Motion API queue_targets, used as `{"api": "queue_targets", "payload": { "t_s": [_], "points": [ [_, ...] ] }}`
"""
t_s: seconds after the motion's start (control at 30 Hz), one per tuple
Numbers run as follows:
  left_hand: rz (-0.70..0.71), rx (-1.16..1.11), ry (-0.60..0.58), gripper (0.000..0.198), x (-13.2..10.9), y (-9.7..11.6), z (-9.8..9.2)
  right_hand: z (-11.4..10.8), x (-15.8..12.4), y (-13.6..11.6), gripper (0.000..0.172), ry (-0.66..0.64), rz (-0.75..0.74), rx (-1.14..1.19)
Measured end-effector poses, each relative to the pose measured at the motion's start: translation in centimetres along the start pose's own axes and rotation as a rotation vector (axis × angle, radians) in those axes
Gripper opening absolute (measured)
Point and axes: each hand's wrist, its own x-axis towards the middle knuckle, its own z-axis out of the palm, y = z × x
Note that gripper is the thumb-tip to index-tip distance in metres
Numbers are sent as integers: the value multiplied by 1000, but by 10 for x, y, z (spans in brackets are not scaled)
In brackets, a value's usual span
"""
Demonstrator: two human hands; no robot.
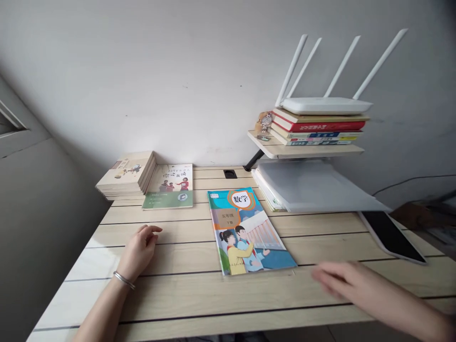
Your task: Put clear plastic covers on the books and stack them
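Observation:
A math textbook [254, 237] with a blue cover and drawn children lies flat and closed on the wooden desk [178, 285], tilted slightly. To its left, my left hand [140, 247] rests on the desktop with its fingers curled together, a silver bangle on the wrist; nothing shows in it. On the right, my right hand [335, 280] is smeared by motion near the book's lower right corner, apart from it. Whether its fingers are spread or closed is unclear, and no object shows in it.
At the back left are a stack of books [126, 173] and a green-and-white book [171, 187]. A raised shelf [278, 149] bears books and a white router [324, 105]. Beneath it lies a translucent folder [313, 187] on papers. A dark-screened tablet [392, 237] lies at the right.

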Motion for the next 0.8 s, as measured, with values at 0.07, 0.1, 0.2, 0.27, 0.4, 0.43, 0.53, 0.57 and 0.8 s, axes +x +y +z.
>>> {"api": "queue_targets", "payload": {
  "t_s": [0.07,0.1,0.2,0.27,0.4,0.43,0.53,0.57,0.8],
  "points": [
    [-10,7,9,25,0,0,0,-2,27,-21,29,6,-87,17],
    [-16,10,11,25,0,0,0,2,39,-29,33,46,-105,18],
    [-19,6,15,26,0,0,-1,28,66,-38,44,211,-206,-26],
    [-15,2,22,27,0,1,-1,49,74,-39,51,291,-256,-110],
    [-19,17,34,26,0,2,-1,75,76,-42,51,318,-231,-318],
    [-22,21,35,26,0,3,-1,78,74,-42,49,317,-221,-350],
    [-30,28,31,26,0,2,-1,79,70,-41,48,317,-231,-375],
    [-33,32,26,26,1,2,-1,78,69,-40,48,317,-237,-370],
    [41,276,230,27,-9,29,2,79,72,-32,45,339,-258,-252]
  ]
}}
